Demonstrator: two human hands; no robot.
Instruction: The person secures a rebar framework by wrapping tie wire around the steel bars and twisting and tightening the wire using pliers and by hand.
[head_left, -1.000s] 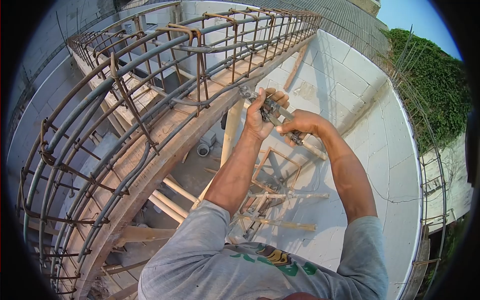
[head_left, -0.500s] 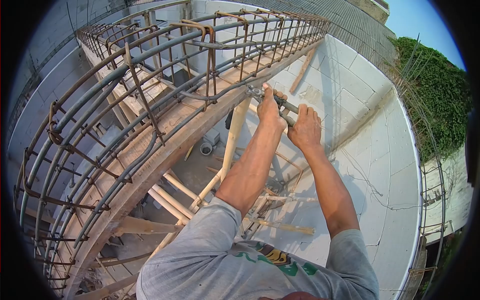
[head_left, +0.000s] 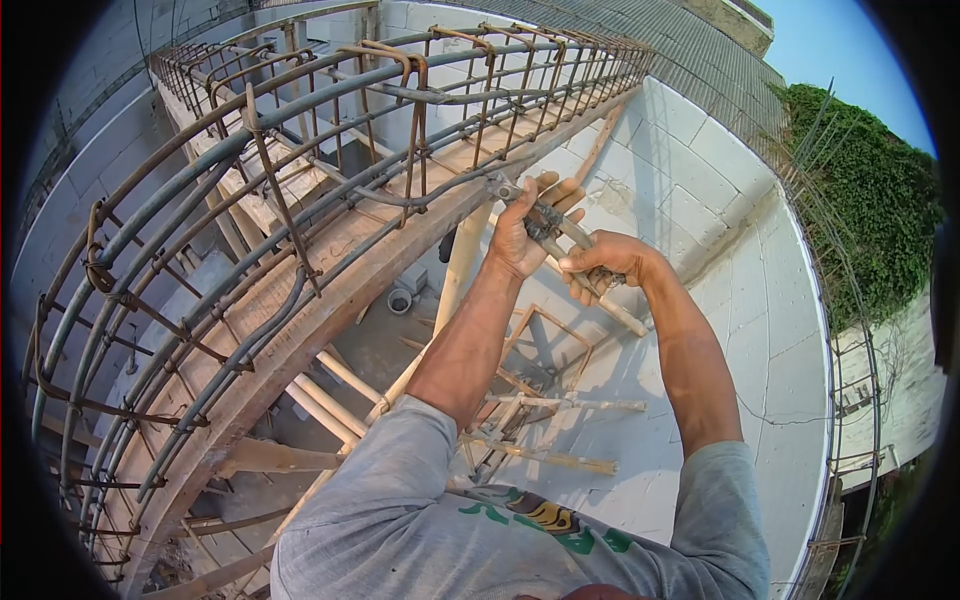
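Observation:
A small grey bolt cutter [head_left: 545,222] with a metal head and worn handles lies between my two hands, beside the plank edge of the beam form. My left hand [head_left: 515,235] supports it near the head, thumb over it and the other fingers partly spread behind. On the handle end, my right hand [head_left: 615,258] is closed, its fingers curled round beneath. The tool's head overlaps the wooden plank [head_left: 350,240] in this view. Just above and left of my hands runs a rebar cage [head_left: 415,150] of long bars and bent stirrups, resting along the plank.
White block walls [head_left: 700,150] curve around on the right. Below are bamboo poles [head_left: 330,400], a wooden frame and a bucket [head_left: 399,300] on the floor far down. Leafy growth [head_left: 860,200] and thin rebar stand outside the wall. A corrugated roof [head_left: 690,50] lies behind.
My left fingers have opened from their wrap around the tool. My right hand has turned and moved slightly down, now curled under the handle end. The view has shifted a little.

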